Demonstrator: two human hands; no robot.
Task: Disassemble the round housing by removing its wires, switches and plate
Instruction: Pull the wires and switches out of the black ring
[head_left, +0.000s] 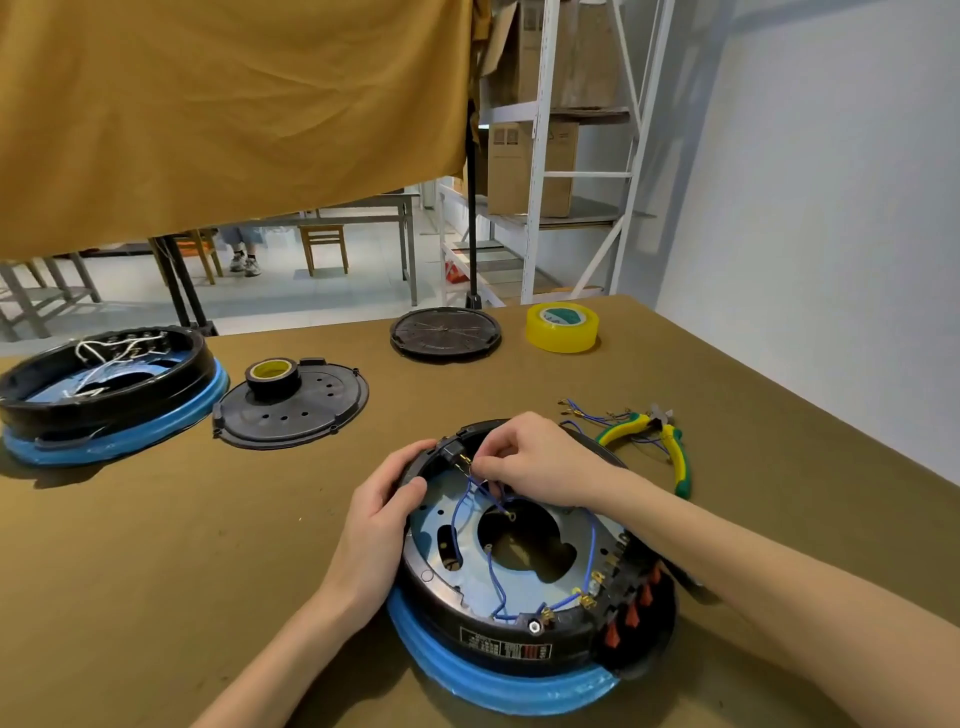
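Note:
The round black housing with a blue rim lies open side up near the table's front. Inside it sit a grey metal plate, several blue wires and a row of orange switches on the near right wall. My left hand grips the housing's left wall. My right hand reaches in over the far wall and pinches the end of a blue wire at a black connector.
Yellow-green cutters lie on loose blue wires right of the housing. A second housing stands far left, next to a black cover bearing a black tape roll. Another cover and yellow tape sit farther back.

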